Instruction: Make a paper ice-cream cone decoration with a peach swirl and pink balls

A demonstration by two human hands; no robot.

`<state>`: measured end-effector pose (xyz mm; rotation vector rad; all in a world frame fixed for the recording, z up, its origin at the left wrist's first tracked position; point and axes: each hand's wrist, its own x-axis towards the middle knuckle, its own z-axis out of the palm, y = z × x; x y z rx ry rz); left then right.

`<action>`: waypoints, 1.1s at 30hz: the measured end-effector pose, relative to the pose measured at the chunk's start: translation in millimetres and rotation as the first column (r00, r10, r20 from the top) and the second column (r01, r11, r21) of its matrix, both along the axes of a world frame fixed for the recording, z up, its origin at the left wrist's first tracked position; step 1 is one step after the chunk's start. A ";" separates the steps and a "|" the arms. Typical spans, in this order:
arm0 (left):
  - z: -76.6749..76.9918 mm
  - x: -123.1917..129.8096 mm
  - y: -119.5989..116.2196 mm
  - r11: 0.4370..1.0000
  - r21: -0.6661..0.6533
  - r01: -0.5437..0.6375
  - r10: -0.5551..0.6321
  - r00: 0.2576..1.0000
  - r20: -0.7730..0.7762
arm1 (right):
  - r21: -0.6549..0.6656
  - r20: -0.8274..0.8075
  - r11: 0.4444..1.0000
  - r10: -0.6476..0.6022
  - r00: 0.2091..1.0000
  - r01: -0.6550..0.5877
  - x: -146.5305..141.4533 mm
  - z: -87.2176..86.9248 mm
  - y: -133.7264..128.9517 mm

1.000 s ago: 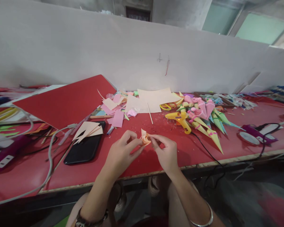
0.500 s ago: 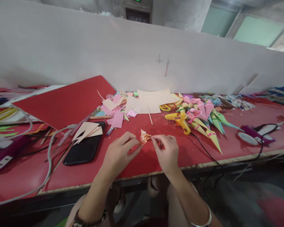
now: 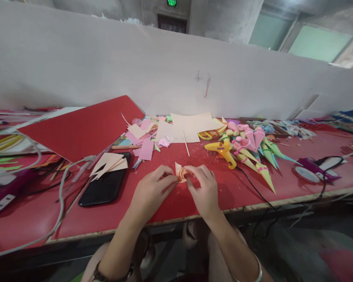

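Note:
A small rolled strip of peach paper [image 3: 181, 173], coiled with a pointed tip standing up, is between my two hands above the red tabletop. My left hand [image 3: 153, 188] pinches its left side with thumb and forefinger. From the other side, my right hand [image 3: 204, 188] closes thumb and fingers on its right edge. Part of the coil is hidden behind the fingertips. Beyond the hands lies a thin wooden stick [image 3: 185, 143], its far end over cream paper sheets [image 3: 191, 124]. Cut peach paper pieces [image 3: 109, 162] rest on a black phone [image 3: 104, 190] to the left.
A yellow glue gun [image 3: 222, 150] lies right of the hands, its black cord running over the table edge. Several paper cones [image 3: 261, 168] are heaped behind it. Pink paper scraps [image 3: 146, 149], a red board [image 3: 85, 129] and a white cable [image 3: 61, 199] are to the left.
My right hand has moved slightly left, its fingers now bent closer over the coil. The peach paper shows its spiral more from the front. My left hand stays nearly in place.

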<state>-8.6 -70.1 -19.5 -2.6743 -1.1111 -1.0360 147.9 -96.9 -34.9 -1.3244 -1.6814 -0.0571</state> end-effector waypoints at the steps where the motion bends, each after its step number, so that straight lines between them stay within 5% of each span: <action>1: -0.2 0.1 0.3 1.000 0.000 0.009 -0.009 1.000 -0.003 | -0.006 -0.005 1.000 -0.002 1.000 0.002 0.1 0.1 -0.1; 11: 1.9 -2.4 0.5 1.000 -0.003 0.016 -0.016 1.000 -0.012 | -0.002 0.014 0.999 -0.038 0.999 0.038 1.2 -2.1 0.8; 21: 3.5 -11.6 2.5 0.999 -0.004 -0.049 0.049 0.999 0.001 | -0.146 0.070 0.986 -0.076 0.995 0.085 0.7 -3.9 5.0; 27: 3.5 -12.2 3.5 0.972 0.017 -0.235 0.234 0.972 0.030 | -0.222 0.108 0.972 -0.052 0.993 0.075 1.1 -4.1 6.3; 33: -0.4 -14.2 6.3 0.891 -0.077 -0.447 0.423 0.881 -0.210 | -0.213 0.211 0.977 0.049 0.976 -0.003 -8.3 -3.8 6.5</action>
